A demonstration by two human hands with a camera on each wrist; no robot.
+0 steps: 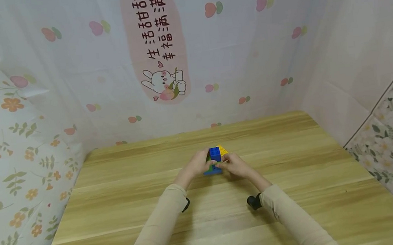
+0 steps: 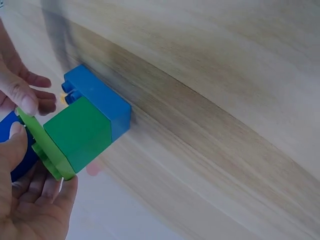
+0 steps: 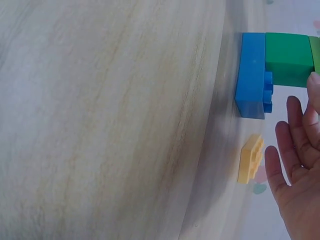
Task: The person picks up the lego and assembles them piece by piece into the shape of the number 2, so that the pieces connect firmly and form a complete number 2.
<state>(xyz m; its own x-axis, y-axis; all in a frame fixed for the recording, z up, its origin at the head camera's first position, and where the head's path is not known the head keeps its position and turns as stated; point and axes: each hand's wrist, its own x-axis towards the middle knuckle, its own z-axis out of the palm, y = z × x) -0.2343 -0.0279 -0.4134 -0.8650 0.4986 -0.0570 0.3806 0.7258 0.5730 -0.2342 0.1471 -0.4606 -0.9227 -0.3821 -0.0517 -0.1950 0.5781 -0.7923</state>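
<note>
Block tower (image 1: 215,155) built, left hand (image 1: 199,163) pinches it. Right hand (image 1: 237,165) touches; can't tell grip. Yellow block (image 1: 222,150) unjoined, one o'clock from tower.

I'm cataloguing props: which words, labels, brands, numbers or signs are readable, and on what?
"生活甜甜": sideways, on the pink oval patch of the white patterned cloth.
"幸福满满": alongside, same patch.
None readable on the stacked blue-and-green plastic bricks or the yellow plastic brick.

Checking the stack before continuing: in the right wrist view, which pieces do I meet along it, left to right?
Blue block, green block, light green piece cut off by the picture's edge.
</note>
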